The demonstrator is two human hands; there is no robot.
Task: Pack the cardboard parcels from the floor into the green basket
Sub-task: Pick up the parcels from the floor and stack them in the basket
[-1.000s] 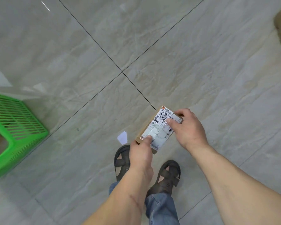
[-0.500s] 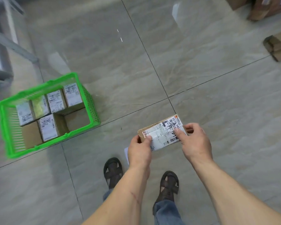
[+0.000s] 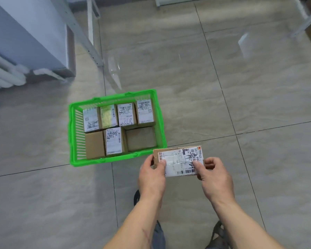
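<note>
From the head view, the left hand (image 3: pixel 152 178) and right hand (image 3: pixel 216 178) pinch the labelled parcel (image 3: pixel 180 161) by its ends, level, just beside the green basket (image 3: pixel 115 159), probably to fit its front-right gap.

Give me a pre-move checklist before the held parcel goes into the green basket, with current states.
1. Grip: left hand and right hand both hold the parcel at its ends: ok.
2. Parcel over the green basket: not ok, it sits just outside the near right corner.
3. Free slot: the near right area looks lower than the parcels around it, with a plain brown surface; whether that is floor or a lower parcel: cannot tell.
4. Fit: the held parcel looks longer than that gap is wide, may need turning: cannot tell.
5. Path from parcel to basket: nothing between them: ok.
6. Packed parcels, such as the labelled one, sit level in rows: ok.
</note>
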